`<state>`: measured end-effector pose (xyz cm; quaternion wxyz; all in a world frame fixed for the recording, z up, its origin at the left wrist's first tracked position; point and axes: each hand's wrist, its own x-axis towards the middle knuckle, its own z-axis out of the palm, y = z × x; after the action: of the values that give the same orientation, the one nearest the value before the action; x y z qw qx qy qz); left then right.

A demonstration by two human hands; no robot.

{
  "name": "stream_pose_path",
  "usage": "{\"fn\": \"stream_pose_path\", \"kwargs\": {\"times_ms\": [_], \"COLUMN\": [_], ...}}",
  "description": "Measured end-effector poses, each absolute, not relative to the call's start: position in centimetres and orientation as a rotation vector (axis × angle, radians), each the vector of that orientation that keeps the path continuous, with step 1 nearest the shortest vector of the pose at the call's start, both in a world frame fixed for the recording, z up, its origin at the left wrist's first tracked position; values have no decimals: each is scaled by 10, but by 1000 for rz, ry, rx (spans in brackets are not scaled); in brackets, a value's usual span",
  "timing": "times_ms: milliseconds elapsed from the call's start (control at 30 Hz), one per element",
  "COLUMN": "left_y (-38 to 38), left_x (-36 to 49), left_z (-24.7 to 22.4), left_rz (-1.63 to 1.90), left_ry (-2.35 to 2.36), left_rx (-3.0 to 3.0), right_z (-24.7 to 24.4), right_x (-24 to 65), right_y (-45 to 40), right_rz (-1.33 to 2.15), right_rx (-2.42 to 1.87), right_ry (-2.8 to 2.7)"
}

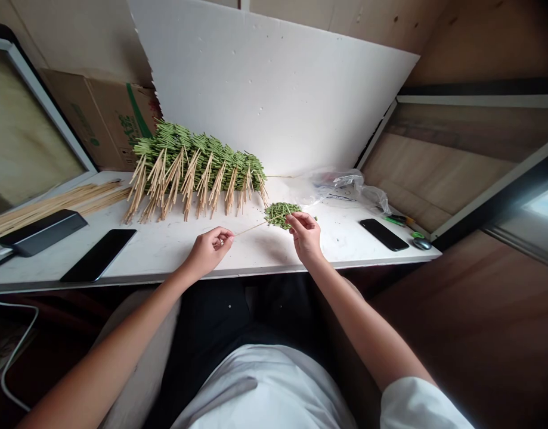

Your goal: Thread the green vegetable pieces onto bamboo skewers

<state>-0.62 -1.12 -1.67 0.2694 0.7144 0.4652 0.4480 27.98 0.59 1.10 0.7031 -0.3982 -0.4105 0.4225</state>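
Observation:
My left hand is closed in a pinch on the near end of a thin wooden skewer, which slants up to the right over the table. Close to the skewer's far end, my right hand is also pinched, its fingertips on what looks like a short piece of green bean, partly hidden by the fingers. Just behind those fingertips lies a small heap of cut green bean pieces. Further back on the left, a long stack of green bean skewers stands with its bare stick ends pointing towards me.
Loose wooden sticks, a dark grey device and a black phone lie on the left. At the right are clear plastic bags, another phone and a mouse. A white board leans behind the table.

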Motion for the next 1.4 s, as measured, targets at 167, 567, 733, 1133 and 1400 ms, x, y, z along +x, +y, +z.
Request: {"fn": "stream_pose_path", "kwargs": {"times_ms": [167, 567, 733, 1133, 1400], "left_y": [-12, -8, -10, -12, -11], "left_x": [-6, -9, -9, -8, -9], "left_z": [-17, -20, -18, -20, -23], "left_rz": [1205, 1211, 1216, 1291, 1297], "left_ry": [1257, 1273, 1269, 1168, 1157], "left_rx": [1918, 1907, 1908, 1906, 1932], "right_z": [13, 17, 19, 22, 18], "right_x": [280, 286, 284, 282, 282], "right_y": [7, 6, 3, 0, 2], "right_rz": [957, 1234, 1332, 1407, 1403], "right_rx": [-892, -847, -771, -645, -669], "right_ry": [-883, -937, -848, -730, -758]}}
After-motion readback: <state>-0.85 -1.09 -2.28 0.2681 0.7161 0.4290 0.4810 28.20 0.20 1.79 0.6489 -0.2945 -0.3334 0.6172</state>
